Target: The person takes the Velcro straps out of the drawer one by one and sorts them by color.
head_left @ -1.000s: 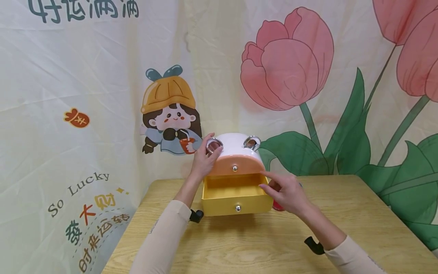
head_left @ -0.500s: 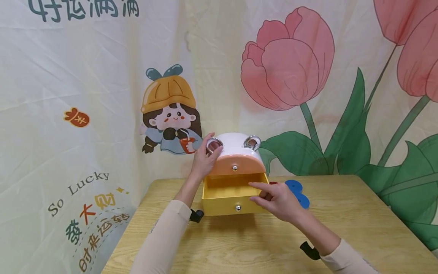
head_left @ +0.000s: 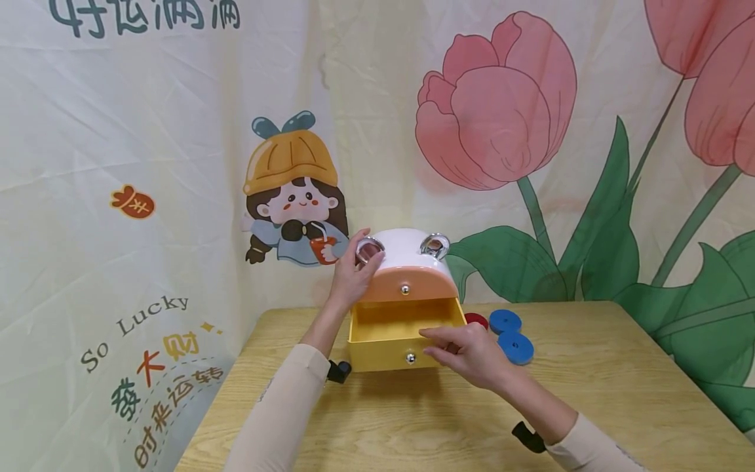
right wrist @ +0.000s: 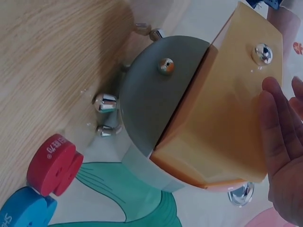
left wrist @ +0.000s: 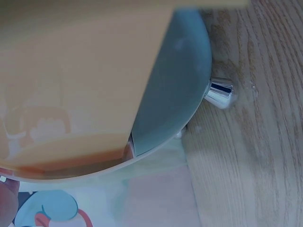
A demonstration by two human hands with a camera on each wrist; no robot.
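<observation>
A small white drawer cabinet (head_left: 404, 249) with a rounded top and silver ear-shaped loops stands at the table's back. My left hand (head_left: 350, 275) holds its left ear (head_left: 369, 250) between thumb and fingers. The peach top drawer (head_left: 413, 283) is closed. Below it the yellow drawer (head_left: 380, 355) is pulled out, with nothing in its visible part. My right hand (head_left: 468, 351) is at the right of this drawer's front, fingertips close to its silver knob (head_left: 411, 358). In the right wrist view, the fingers (right wrist: 274, 125) lie fairly straight along the drawer front. A grey bottom drawer (right wrist: 151, 87) is closed.
Right of the cabinet, a red disc (head_left: 476, 320) and two blue discs (head_left: 516, 349) lie on the wooden table (head_left: 590, 373). A printed cloth (head_left: 377, 131) hangs right behind the table. Black wrist mounts (head_left: 527, 438) stick out beside the forearms.
My right hand has moved left and down from the drawer's right side to its front, uncovering the discs. My left hand, the cabinet and the pulled-out drawer look unmoved.
</observation>
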